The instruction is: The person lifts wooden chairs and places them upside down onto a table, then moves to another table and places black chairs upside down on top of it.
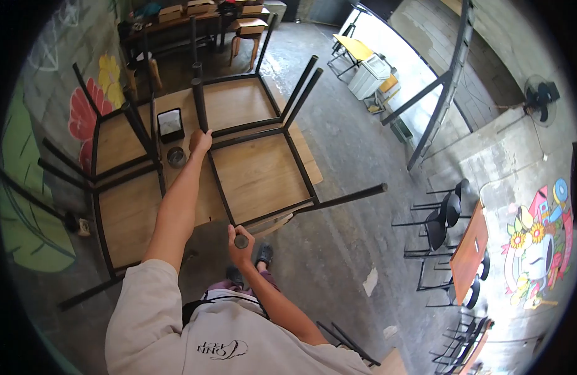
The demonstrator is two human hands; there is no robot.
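Note:
An upturned chair (260,175) with a wooden seat and black metal frame lies on a wooden table (204,197), its legs sticking up. My left hand (201,144) is stretched far forward, closed around the frame at the chair's far left corner, by the base of a leg. Closer to my body, my right hand (240,245) wraps round another leg of this chair, whose round end points up at me. Beside my left forearm, a dark round ashtray-like dish (176,157) and a black tray with white contents (171,124) sit on the table.
More upturned chairs (238,102) share the table, including a near-left one (129,219). At right are an orange-brown table (471,250) with black chairs (435,231). A yellow folding table (354,47), a white bin (369,78) and a wall fan (541,100) stand farther off.

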